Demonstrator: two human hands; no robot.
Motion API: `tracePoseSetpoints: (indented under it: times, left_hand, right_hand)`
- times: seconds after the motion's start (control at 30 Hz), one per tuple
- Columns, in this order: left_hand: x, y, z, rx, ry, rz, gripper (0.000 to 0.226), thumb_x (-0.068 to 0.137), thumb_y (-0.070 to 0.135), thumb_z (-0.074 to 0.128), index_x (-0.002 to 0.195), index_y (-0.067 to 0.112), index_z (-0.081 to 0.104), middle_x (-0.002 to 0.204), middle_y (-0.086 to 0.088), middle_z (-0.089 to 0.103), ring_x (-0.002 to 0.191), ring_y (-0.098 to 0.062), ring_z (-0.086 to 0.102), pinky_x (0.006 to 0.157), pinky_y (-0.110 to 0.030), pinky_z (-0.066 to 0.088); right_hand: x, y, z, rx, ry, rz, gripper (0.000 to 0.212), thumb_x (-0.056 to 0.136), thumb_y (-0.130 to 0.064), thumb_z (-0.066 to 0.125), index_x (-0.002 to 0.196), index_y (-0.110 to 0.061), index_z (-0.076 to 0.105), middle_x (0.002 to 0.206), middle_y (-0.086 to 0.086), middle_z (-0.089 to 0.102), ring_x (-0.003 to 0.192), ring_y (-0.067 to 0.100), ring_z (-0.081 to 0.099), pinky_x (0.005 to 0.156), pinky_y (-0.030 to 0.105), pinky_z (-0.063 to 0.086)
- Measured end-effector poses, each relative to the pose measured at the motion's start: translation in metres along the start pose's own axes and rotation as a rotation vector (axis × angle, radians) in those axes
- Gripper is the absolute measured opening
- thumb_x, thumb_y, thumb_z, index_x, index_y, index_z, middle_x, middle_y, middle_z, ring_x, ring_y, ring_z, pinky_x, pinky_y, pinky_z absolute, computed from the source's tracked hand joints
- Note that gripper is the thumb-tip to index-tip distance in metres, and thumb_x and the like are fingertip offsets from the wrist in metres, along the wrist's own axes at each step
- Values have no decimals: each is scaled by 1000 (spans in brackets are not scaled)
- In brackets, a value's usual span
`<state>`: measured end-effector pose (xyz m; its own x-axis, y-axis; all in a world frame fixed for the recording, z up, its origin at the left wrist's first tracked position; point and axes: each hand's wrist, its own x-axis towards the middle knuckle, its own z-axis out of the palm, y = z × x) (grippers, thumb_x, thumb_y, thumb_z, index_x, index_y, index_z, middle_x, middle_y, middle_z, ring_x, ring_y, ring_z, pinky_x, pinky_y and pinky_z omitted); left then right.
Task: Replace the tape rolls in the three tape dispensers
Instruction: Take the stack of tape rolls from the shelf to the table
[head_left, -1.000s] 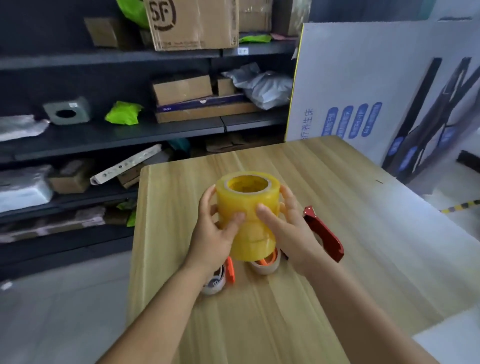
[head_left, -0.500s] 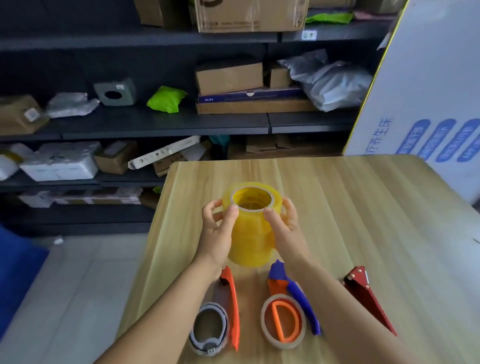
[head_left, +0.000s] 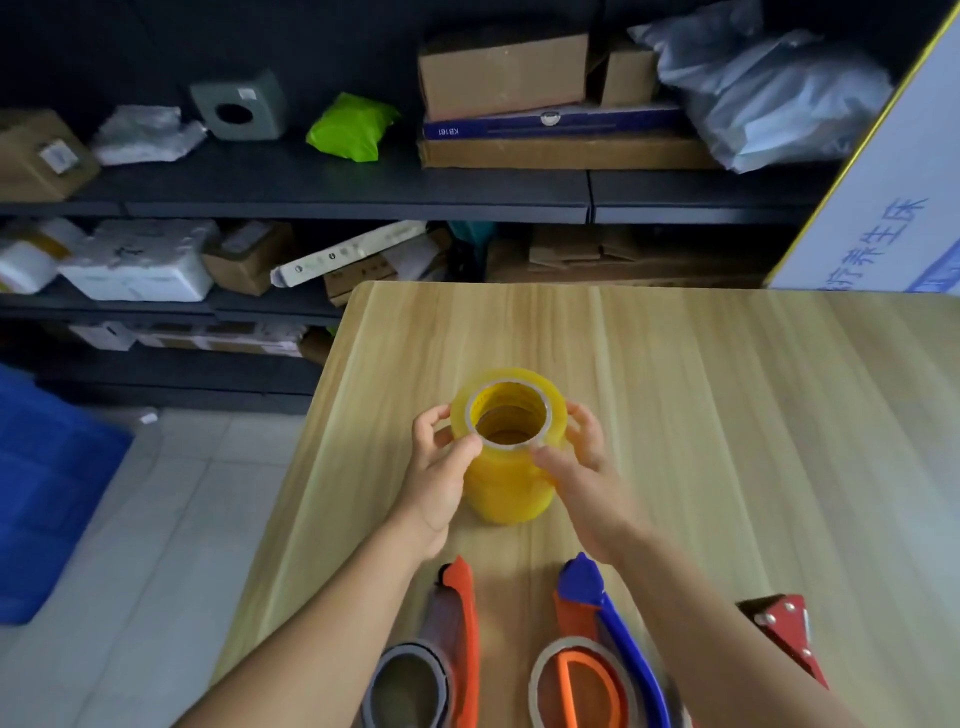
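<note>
A stack of yellow tape rolls (head_left: 506, 483) stands on the wooden table (head_left: 727, 415). My left hand (head_left: 436, 467) grips its upper left side and my right hand (head_left: 582, 467) grips its upper right side, thumbs at the top roll's rim. Near the table's front edge lie three dispensers: an orange and grey one (head_left: 441, 649) on the left, a blue and orange one (head_left: 592, 649) holding a nearly bare core in the middle, and a red one (head_left: 784, 634) on the right, partly behind my right forearm.
Dark shelves (head_left: 363, 192) with cardboard boxes, bags and foam packs run behind the table. A white printed board (head_left: 893, 208) leans at the right. A blue bin (head_left: 47, 488) sits on the tiled floor at the left.
The view has tilted down and left. The tape stack has come down from the air to stand on the table, with both hands still round it.
</note>
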<state>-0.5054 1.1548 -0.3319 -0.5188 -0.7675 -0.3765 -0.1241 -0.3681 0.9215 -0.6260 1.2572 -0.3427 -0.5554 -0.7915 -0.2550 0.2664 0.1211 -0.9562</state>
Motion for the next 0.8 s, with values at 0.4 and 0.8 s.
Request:
tracePoseSetpoints:
  times: [0.4,0.8]
  left_hand:
    - [-20,-6,-5,551,124,179,56,93,28,54,145,23,34,137,1,52,117,-5,51,94,-23,40]
    - [-60,17,-26,1243,-9,164,66,97,46,39,152,21,14,156,-7,27,140,-25,32,105,-37,33]
  right_hand:
    - [-17,10,9,-359,144,2,64,91,-24,59,146,-31,26,141,-16,41,124,-5,39,100,22,34]
    - [-48,-20,21,-940,90,-34,80,94,-37,53,151,-11,4,159,6,11,143,21,21,109,31,25]
